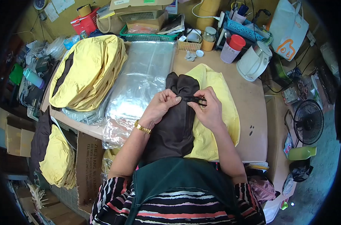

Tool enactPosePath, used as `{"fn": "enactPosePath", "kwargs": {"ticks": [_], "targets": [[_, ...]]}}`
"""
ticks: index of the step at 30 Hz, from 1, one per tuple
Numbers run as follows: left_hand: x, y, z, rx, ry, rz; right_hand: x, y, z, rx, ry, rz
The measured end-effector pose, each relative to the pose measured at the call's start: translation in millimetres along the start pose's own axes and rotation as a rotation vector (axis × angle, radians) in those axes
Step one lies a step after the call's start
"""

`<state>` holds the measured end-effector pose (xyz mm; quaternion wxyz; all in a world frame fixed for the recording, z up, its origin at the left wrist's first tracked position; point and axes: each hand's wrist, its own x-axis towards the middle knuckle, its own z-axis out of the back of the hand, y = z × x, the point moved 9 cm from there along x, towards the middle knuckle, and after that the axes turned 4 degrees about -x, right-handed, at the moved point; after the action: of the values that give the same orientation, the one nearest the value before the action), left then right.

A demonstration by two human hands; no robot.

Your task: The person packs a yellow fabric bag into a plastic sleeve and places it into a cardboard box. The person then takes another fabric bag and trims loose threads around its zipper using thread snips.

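Note:
A dark brown fabric piece [170,127] lies at the table's front edge, over a yellow fabric piece [219,108] that spreads out to its right. My left hand [163,105] pinches the brown fabric near its gathered upper part, thumb and forefinger pressed together. Close beside it on the right, my right hand [208,107] has its fingers closed around a small black tool [197,101], whose tip rests at the brown fabric near my left thumb. What kind of tool it is cannot be made out clearly.
Clear plastic sheets [144,71] lie left of the fabric, beside a yellow fabric stack [91,71]. At the back stand a green basket [151,36], a jar [208,38], a red cup [236,42] and a white kettle [254,61]. A black fan [308,122] is at right.

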<state>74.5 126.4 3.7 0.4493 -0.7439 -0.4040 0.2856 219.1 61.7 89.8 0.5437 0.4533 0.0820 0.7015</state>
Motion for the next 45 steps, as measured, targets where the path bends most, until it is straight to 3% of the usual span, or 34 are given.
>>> {"fn": "enactPosePath", "kwargs": {"ticks": [6,7,9,11,13,14,16,17,19,21,23,24,25,26,27,28,31,32,34,38,40,42,45], "targets": [[3,6,6,0.050,0.063,0.006,-4,-20,-10,0.077,-0.007,-0.017],[3,3,5,0.050,0.062,0.007,-8,-40,-14,0.189,-0.045,-0.123],[4,-27,17,0.319,-0.118,-0.186,-11,-68,-18,0.304,-0.082,-0.227],[9,-63,52,1.033,-0.455,-0.578,-15,-82,15,-0.241,-0.325,-0.153],[25,-62,81,1.339,-0.681,-0.583,-39,-143,8,-0.462,-0.149,-0.217],[34,-61,81,1.337,-0.691,-0.592,-38,-147,15,-0.460,-0.152,-0.204],[61,-40,86,1.401,-0.636,-0.242,-45,-177,15,-0.301,-0.035,-0.451],[64,-43,86,1.403,-0.638,-0.250,-49,-178,18,-0.299,-0.042,-0.446],[92,-21,81,1.407,-0.270,0.061,-49,-184,19,-0.334,0.004,-0.441],[101,-28,80,1.472,-0.234,0.089,-46,-201,25,-0.254,0.048,-0.498],[95,-24,68,0.294,-0.066,0.098,-35,-210,27,-0.176,0.096,-0.555],[84,-39,47,0.163,-0.043,0.089,-17,-194,30,-0.075,0.044,-0.419],[82,-39,43,0.169,-0.038,0.077,3,-173,36,0.023,-0.002,-0.281],[79,-51,33,0.260,0.041,-0.107,27,-119,45,0.047,-0.029,-0.221],[71,-61,21,0.350,0.122,-0.289,47,-86,42,0.280,-0.091,-0.182],[61,-66,8,0.358,0.125,-0.292,63,-60,40,0.514,-0.151,-0.138],[25,-87,-33,0.234,0.133,-0.251,88,-8,24,0.684,-0.132,-0.159],[17,-100,-33,0.264,0.076,-0.355,92,-3,20,0.742,-0.120,-0.165],[-5,-129,-25,0.419,-0.084,-0.512,86,-13,-21,0.387,0.422,-0.272],[-38,-163,19,0.326,-0.277,-0.580,77,-4,-7,0.407,0.219,-0.181],[-47,-169,18,0.767,-0.314,-0.548,71,2,0,0.481,0.117,-0.167],[-35,-151,2,0.908,-0.118,-0.527,65,14,-4,0.437,0.142,-0.160],[-26,-131,-19,0.750,-0.058,-0.391,55,29,-11,0.326,0.177,-0.099]]}}
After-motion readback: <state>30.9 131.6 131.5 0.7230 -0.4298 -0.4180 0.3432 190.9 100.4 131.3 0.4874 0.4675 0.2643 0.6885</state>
